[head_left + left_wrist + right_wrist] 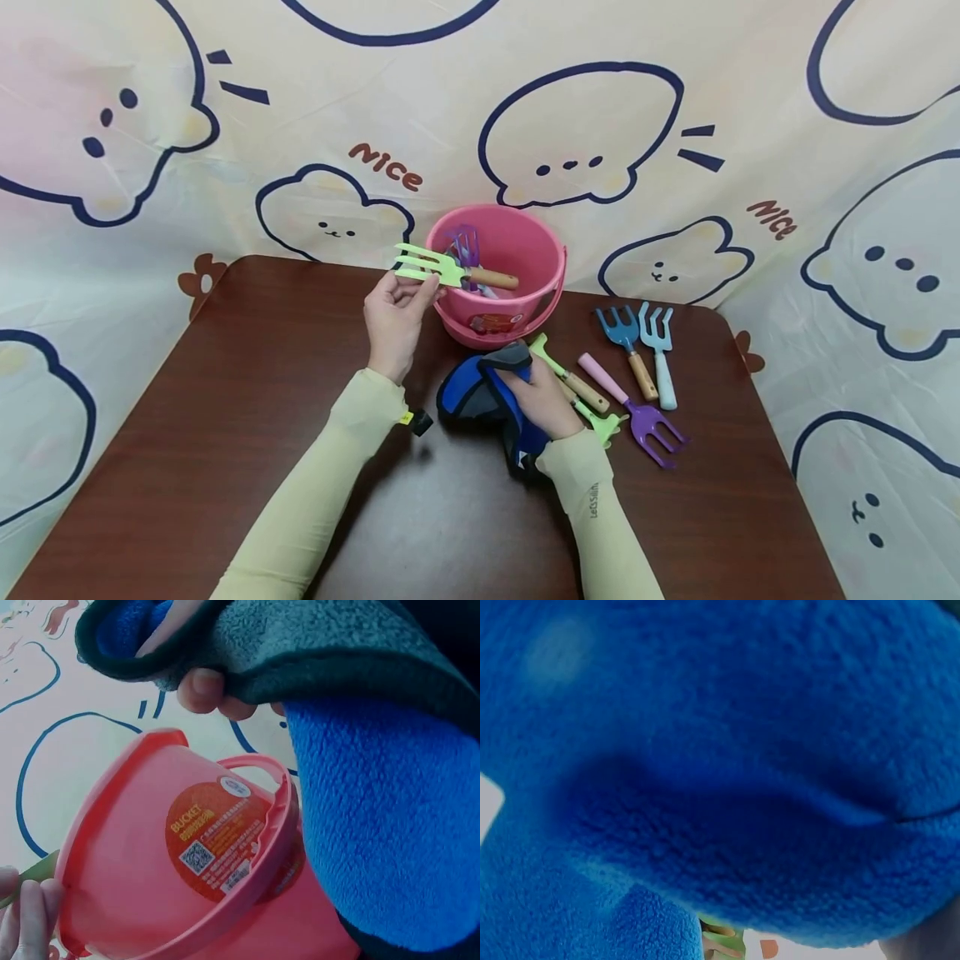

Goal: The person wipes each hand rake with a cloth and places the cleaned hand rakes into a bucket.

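My left hand [417, 286] pinches a light green toy rake [431, 265] by its tines; its wooden handle lies across the rim of a pink bucket [553, 250]. A purple tool [467, 243] stands inside the bucket. My right hand [534, 393] grips a blue and grey fleece cloth [467, 397] on the brown table [262, 400], just in front of the bucket. In the left wrist view the bucket [150, 847] with its round label is close, the cloth [375, 825] hangs beside it, and a fingertip [201, 690] holds its edge. The cloth [720, 765] fills the right wrist view.
Right of the cloth lie several toy garden tools: a green one with a wooden handle [573, 382], a purple rake with a pink handle [641, 415], a blue rake [627, 337] and a pale blue rake [660, 350]. A cartoon-print sheet [225, 125] hangs behind the table.
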The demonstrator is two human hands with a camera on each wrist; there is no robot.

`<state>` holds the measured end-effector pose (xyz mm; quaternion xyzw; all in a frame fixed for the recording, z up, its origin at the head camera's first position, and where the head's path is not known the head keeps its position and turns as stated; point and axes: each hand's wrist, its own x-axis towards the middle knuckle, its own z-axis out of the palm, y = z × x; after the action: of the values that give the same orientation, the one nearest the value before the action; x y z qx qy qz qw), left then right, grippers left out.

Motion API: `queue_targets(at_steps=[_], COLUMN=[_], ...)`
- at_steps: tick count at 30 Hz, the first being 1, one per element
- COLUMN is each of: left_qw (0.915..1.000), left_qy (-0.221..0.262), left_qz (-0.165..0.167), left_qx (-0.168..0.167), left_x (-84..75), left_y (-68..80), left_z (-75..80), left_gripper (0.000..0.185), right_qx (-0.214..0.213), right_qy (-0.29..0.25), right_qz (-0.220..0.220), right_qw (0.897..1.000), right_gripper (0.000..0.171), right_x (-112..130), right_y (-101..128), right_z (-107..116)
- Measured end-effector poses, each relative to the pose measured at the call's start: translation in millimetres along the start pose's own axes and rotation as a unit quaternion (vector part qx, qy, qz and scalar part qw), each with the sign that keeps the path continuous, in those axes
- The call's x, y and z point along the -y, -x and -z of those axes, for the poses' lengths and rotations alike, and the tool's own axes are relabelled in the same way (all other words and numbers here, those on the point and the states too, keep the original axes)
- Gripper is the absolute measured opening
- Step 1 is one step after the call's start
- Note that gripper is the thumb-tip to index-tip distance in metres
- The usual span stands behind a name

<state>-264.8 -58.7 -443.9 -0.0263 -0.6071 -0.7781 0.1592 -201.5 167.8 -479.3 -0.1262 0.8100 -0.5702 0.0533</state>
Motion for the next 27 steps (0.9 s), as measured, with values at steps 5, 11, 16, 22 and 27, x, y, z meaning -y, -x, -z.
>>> queue_targets(at_steps=[5, 11, 16, 22, 27], left_qw=[0.9997, 0.9988, 0.9921, 0.9157, 0.8468], left_qy=[0.003, -0.014, -0.059, -0.182, -0.294], left_qz=[0.013, 0.026, 0.024, 0.001, -0.024], left_qx=[0.021, 0.040, 0.108, 0.358, 0.443], left_x=[1.7, 0.0, -4.9, -6.2, -0.9], left_y=[-1.2, 2.4, 10.0, 21.4, 29.6], left_z=[4.3, 8.1, 15.8, 26.8, 26.7], left_gripper=[0.034, 0.035, 0.032, 0.050, 0.057], right_qx=[-0.009, -0.029, -0.032, -0.002, 0.055], right_qy=[0.002, 0.000, -0.034, -0.055, -0.059], right_qz=[0.004, 0.025, 0.051, 0.092, 0.124], right_qw=[1.000, 0.999, 0.998, 0.994, 0.989], right_gripper=[0.041, 0.036, 0.035, 0.029, 0.042], right_x=[1, 2, 3, 13, 25], right_y=[0, -1, -1, 2, 7], right_z=[3, 7, 8, 5, 0])
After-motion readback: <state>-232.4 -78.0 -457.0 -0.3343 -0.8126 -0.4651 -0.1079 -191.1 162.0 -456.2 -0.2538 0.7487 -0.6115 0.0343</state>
